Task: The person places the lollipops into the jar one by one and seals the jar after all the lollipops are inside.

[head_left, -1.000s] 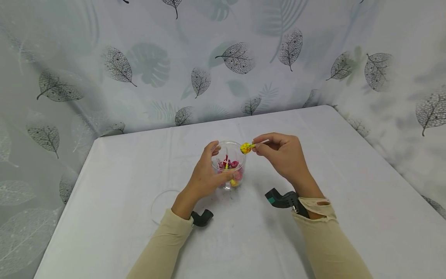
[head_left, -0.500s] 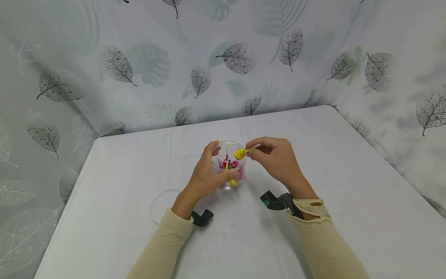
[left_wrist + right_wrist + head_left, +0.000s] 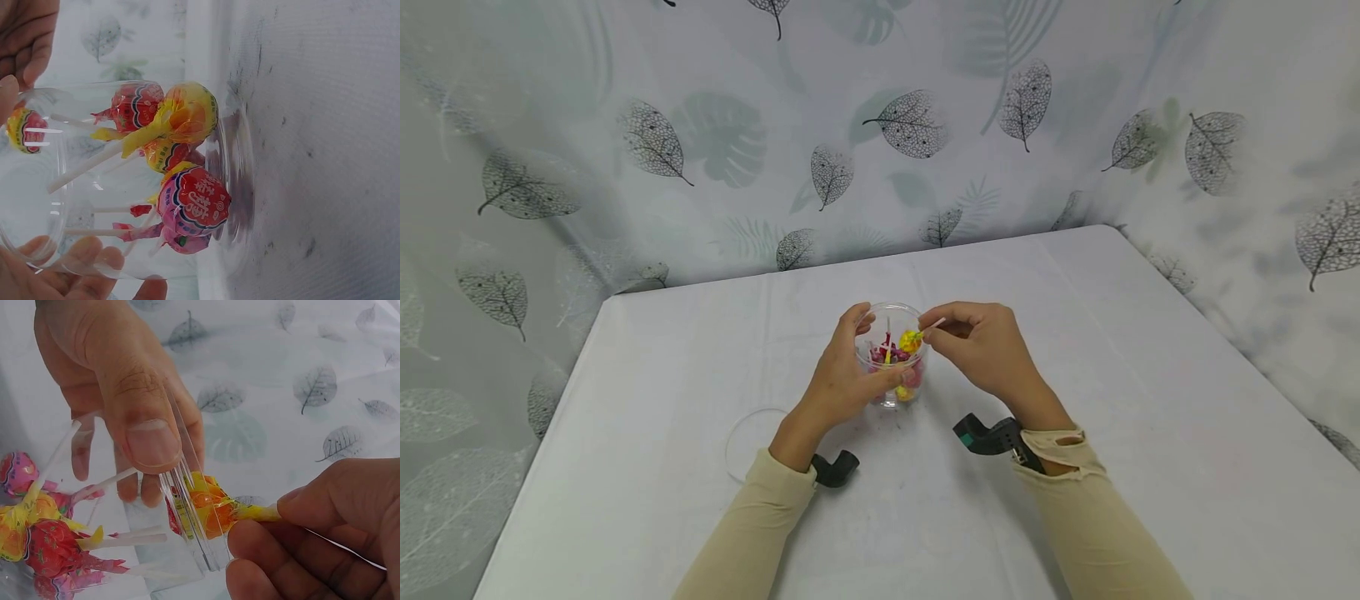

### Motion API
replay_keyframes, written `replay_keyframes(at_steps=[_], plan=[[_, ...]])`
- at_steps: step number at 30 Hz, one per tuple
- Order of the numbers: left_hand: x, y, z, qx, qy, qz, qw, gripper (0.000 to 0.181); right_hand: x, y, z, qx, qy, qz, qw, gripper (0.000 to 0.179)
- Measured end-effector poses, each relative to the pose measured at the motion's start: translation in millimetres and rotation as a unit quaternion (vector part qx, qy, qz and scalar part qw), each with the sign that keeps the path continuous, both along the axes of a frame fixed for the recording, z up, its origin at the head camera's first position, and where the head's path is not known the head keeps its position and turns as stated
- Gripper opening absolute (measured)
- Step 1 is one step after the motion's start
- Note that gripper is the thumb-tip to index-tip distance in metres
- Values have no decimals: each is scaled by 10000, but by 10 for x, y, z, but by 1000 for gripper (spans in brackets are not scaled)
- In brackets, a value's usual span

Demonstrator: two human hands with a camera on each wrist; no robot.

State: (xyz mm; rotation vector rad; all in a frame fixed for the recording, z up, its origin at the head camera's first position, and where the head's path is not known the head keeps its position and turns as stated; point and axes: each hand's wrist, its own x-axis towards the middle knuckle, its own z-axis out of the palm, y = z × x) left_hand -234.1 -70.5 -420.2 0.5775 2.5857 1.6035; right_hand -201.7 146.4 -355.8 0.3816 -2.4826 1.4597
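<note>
My left hand [image 3: 838,375] grips a clear plastic jar [image 3: 240,159] that stands upright on the table, its thumb across the near side. Inside, several wrapped lollipops [image 3: 194,200] in red, pink and yellow lie near the bottom, with white sticks pointing various ways. Between thumb and fingers, my right hand [image 3: 981,342] pinches a yellow lollipop [image 3: 911,341] by the stick close under its wrapped head. That head is at the jar's mouth, seen partly through the rim in the right wrist view. The left palm is hidden behind the jar in the left wrist view.
A thin clear round lid [image 3: 756,410] lies on the white-covered table [image 3: 625,467], left of the jar and beside my left forearm. Behind the table hangs a leaf-patterned curtain [image 3: 730,167]. Black wrist mounts [image 3: 988,435] sit below both hands.
My right hand has moved left and slightly down, bringing the yellow lollipop from beside the jar's rim to over its mouth. The left hand and the jar have stayed in place.
</note>
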Motion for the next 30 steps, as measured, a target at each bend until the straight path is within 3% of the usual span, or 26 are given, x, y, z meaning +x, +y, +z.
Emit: replay_keyframes(at_steps=[30], plan=[[-7, -23, 7, -26, -11, -85, 10000, 104, -6, -26, -16, -12, -110, 159, 9998, 18]])
